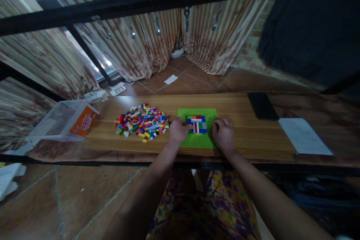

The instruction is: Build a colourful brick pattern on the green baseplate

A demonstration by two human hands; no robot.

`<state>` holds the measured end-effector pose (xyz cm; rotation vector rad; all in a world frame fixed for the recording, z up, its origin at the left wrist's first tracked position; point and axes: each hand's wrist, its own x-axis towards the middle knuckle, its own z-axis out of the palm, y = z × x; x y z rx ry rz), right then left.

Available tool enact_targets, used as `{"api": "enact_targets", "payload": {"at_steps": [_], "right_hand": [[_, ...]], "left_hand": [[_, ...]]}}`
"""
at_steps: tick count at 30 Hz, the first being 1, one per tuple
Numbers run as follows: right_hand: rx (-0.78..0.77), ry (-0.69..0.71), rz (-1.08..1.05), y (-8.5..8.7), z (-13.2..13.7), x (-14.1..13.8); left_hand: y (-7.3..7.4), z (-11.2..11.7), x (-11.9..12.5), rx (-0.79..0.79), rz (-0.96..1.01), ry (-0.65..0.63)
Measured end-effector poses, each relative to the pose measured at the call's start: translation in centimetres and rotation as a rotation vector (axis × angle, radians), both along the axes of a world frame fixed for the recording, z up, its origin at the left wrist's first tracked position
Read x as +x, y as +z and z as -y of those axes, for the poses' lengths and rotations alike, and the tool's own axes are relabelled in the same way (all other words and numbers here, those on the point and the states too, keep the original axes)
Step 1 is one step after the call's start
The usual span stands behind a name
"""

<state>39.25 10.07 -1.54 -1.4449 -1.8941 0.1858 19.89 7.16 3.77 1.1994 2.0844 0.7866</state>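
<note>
Uneven pressure from the left hand (179, 130) alongside could loosen the multicoloured rectangular plastic-brick assembly (197, 125) on the bright-green studded plastic baseplate (198, 142), while the right hand (224, 134) curls at the baseplate's right edge, neither hand's grip being discernible.

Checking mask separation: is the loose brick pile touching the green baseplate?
Apart. The head view shows a strip of wooden board between the loose brick pile and the left edge of the green baseplate, just beyond the left hand.
</note>
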Motion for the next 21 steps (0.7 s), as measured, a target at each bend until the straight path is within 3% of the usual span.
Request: {"api": "enact_targets", "payload": {"at_steps": [21], "right_hand": [[0.107,0.020,0.102,-0.93,-0.35,0.37]], "left_hand": [[-0.73,0.09,0.05,0.004,-0.038,-0.001]]}}
